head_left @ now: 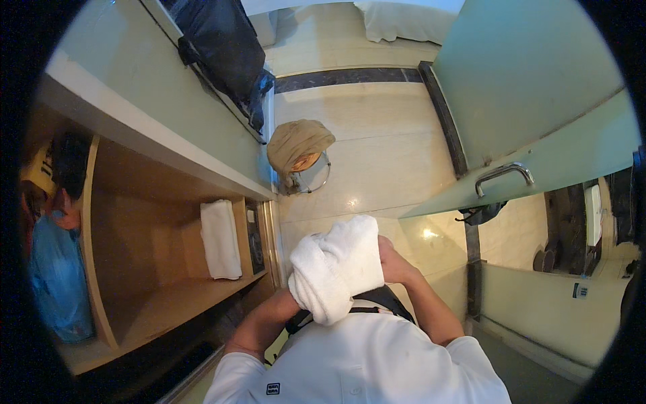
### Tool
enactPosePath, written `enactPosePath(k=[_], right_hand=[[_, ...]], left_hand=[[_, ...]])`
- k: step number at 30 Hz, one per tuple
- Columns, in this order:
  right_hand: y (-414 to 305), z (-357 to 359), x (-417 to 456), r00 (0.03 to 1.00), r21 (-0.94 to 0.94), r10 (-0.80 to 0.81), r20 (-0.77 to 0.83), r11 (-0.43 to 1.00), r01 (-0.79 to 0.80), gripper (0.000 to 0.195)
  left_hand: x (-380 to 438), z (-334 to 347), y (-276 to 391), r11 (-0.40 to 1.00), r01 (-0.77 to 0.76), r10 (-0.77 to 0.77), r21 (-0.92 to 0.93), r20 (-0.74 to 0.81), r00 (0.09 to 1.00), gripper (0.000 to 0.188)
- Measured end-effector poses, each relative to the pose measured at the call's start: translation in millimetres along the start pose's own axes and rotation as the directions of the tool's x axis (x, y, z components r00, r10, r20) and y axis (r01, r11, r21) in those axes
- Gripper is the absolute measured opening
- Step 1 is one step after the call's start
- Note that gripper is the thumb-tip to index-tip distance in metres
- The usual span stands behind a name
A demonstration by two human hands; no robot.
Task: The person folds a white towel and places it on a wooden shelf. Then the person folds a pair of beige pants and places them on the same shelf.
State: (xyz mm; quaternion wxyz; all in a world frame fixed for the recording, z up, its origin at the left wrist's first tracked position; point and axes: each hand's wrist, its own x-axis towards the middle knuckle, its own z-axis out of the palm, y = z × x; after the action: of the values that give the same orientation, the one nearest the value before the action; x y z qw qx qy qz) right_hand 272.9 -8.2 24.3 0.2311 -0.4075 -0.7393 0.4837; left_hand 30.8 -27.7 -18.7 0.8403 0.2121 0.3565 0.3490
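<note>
A thick white towel point(338, 267), bunched and partly folded, is held up in front of my chest. My right hand point(392, 260) grips its right edge, with the fingers partly hidden behind the cloth. On the other side, the towel wraps over my left hand, covering it down to the wrist; only the left forearm point(267, 320) shows. The towel's weight rests between the two hands. To my left, another folded white towel point(221, 240) stands inside a wooden shelf compartment point(151, 252), against its right end.
A blue plastic bag point(58, 278) fills the shelf's far left section. On the floor ahead is a bin point(313, 174) with a brown cloth point(300, 141) over it. Dark cloth point(222, 50) hangs at upper left. To my right stands a glass door with a metal handle point(504, 177).
</note>
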Motion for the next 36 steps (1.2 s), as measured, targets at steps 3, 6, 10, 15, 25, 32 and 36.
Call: enactPosePath(k=[3,6,10,15,25,32,36], right_hand=[[12,-7,-21,0.935,0.485,0.352,-0.05,0.827,-0.285,0.05],[0,-16,-35,0.862,0.953,0.474,-0.18,0.302,0.033,0.047],[-59,-38,-51,0.819,0.936,0.456,-0.348,0.113,0.334,0.056],[-110,-25,-59,0.898,0.918,0.21,-0.388,0.18,0.354,0.063],[-118,-20,-72,0.927,0.878,0.059,-0.37,0.348,0.328,0.063],[-146,-51,-95,0.71,0.739,0.256,-0.656,0.408,0.536,0.069],[-133,-62,-129,0.363,0.337,0.124,-0.923,0.715,0.613,0.06]], left_hand=[[-2,-10,-5,1.0,0.002,-0.002,-0.027,-0.006,1.0,0.041],[-5,-26,-9,0.998,-0.001,0.001,-0.057,-0.008,1.0,0.042],[-1,-55,-17,0.997,0.013,-0.012,-0.073,0.011,1.0,0.042],[17,-83,-37,0.995,0.089,-0.087,-0.054,0.033,0.996,0.043],[9,-48,-16,0.948,0.236,-0.238,-0.212,0.017,0.971,0.051],[29,-48,-21,0.972,0.106,-0.045,0.209,-0.279,0.959,0.034],[28,-95,-37,0.835,0.028,0.25,0.55,-0.423,0.871,0.032]])
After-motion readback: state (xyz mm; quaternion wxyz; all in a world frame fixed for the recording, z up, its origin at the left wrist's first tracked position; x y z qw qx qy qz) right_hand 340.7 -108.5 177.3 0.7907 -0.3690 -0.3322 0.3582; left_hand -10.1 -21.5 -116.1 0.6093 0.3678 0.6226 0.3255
